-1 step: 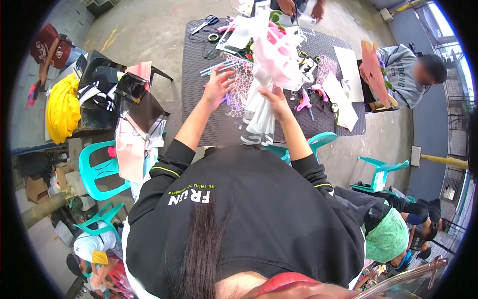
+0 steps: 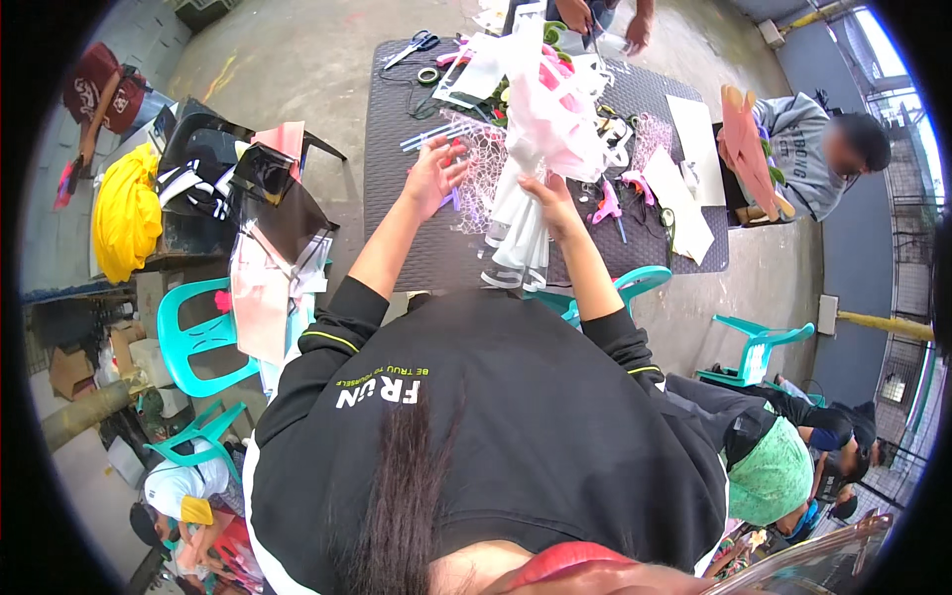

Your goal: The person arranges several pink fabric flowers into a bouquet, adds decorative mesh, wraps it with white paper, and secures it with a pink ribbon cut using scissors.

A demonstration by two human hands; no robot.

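Observation:
My right hand [image 2: 550, 203] is closed around the gathered neck of a wrapped bouquet [image 2: 540, 129]. White and pale pink wrapping flares out above my grip, and its pleated white and clear lower end [image 2: 518, 248] fans out below, toward my chest. Left of the bouquet, my left hand [image 2: 433, 178] is raised with the fingers apart and the palm turned partly inward, holding nothing. It hovers near a pink net-like wrap [image 2: 483, 174] and several thin bluish sticks [image 2: 428, 137] on the dark table [image 2: 392, 213].
Scissors [image 2: 415, 46] and a tape roll [image 2: 427, 75] lie at the table's far left. Right of the bouquet are pink glue guns [image 2: 607, 202] and white sheets [image 2: 677, 203]. A person across handles materials; another at right holds a pink-wrapped bundle [image 2: 751, 154]. Teal chairs [image 2: 203, 337] stand nearby.
My left hand has shifted very slightly; my right hand keeps its hold on the bouquet. The pink-wrapped bundle held at the right has tilted a little, and the far person's hand has moved slightly.

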